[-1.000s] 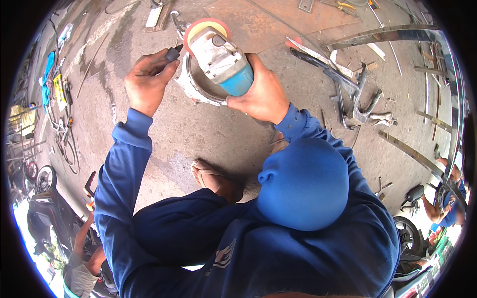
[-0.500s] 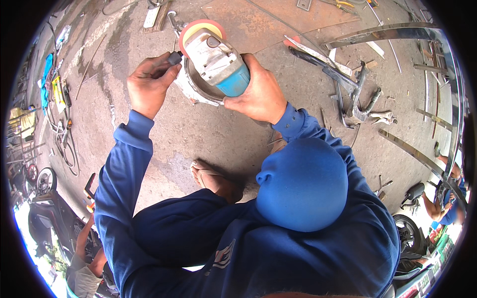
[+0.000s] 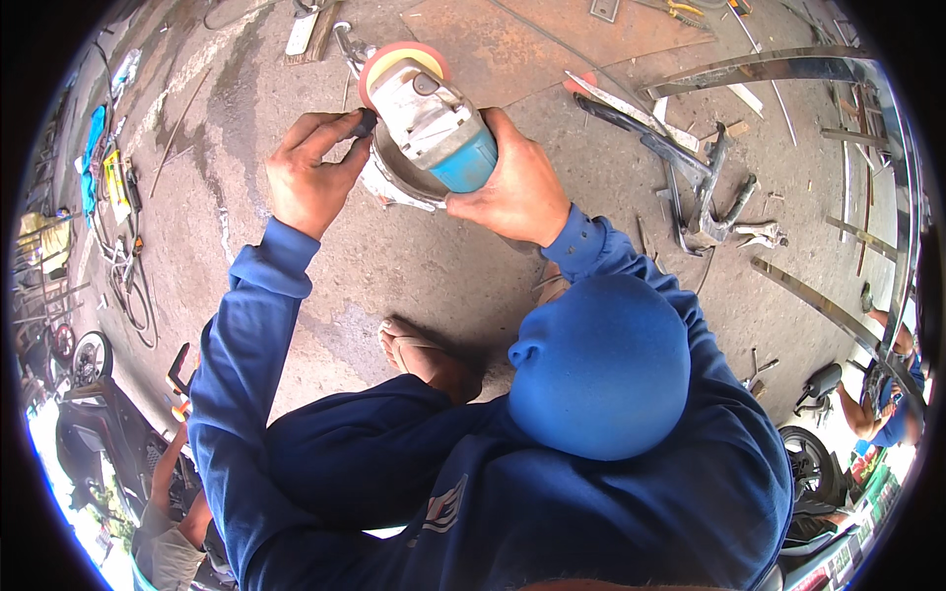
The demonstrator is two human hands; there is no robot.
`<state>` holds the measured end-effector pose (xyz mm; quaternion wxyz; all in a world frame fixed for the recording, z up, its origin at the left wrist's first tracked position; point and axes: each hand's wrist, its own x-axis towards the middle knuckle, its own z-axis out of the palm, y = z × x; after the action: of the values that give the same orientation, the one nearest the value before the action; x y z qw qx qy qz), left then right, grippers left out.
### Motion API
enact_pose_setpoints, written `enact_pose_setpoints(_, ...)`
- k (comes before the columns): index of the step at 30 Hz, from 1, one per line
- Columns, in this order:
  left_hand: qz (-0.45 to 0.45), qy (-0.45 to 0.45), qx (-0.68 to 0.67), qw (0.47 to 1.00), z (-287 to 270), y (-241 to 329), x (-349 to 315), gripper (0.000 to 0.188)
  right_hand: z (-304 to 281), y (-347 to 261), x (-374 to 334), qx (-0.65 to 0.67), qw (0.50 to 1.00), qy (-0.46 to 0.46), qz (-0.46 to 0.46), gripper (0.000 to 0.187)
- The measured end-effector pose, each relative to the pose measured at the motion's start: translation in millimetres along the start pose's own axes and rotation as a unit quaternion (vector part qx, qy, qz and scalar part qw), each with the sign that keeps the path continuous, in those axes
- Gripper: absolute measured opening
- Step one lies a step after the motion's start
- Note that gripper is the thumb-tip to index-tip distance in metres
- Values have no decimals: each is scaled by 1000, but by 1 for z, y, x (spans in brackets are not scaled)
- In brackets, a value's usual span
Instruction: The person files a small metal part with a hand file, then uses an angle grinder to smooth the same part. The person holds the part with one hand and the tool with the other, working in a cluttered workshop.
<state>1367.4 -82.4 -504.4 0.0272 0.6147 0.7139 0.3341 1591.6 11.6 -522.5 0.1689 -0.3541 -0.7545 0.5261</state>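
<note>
My right hand (image 3: pixel 522 182) grips the teal body of an angle grinder (image 3: pixel 461 161), its silver head facing away from me. A red-rimmed disc with a pale yellow face (image 3: pixel 419 51) shows at the far end of the tool. Between the thumb and fingers of my left hand (image 3: pixel 310 182), a small dark block (image 3: pixel 366 122) is pinched. It sits right by the disc's left edge; whether they touch I cannot tell. Beneath the grinder a round, pale metal piece with a curved rim (image 3: pixel 384 189) is partly hidden by the tool and my hands.
A black metal frame part (image 3: pixel 680 158) and bent strips (image 3: pixel 769 67) lie on the concrete to the right. At far left are a cable (image 3: pixel 148 305) and a yellow item (image 3: pixel 116 187). A smooth blue rounded shape (image 3: pixel 601 364) covers part of my right side. Other people are at both lower edges.
My left hand has moved right and slightly toward the grinder, bringing the dark block closer to the disc. The right hand and grinder have barely moved.
</note>
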Motion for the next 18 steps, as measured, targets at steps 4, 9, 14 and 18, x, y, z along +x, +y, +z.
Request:
enact_pose_setpoints(4, -168, -6, -184, 969, 1, -6, -4, 31, 0, 1, 0, 22, 1000, 10, -3, 75)
enact_pose_setpoints(9, -282, 19, -357, 891, 1, -16, -8, 33, -2, 2, 1, 36, 999, 18, -6, 77)
enact_pose_setpoints(14, -344, 45, -452, 822, 3, -16, -9, 35, -2, -1, 1, 36, 999, 15, -7, 76)
enact_pose_setpoints(18, -326, 54, -396, 857, 7, -10, -9, 35, -1, -2, 0, 32, 999, 8, -2, 76)
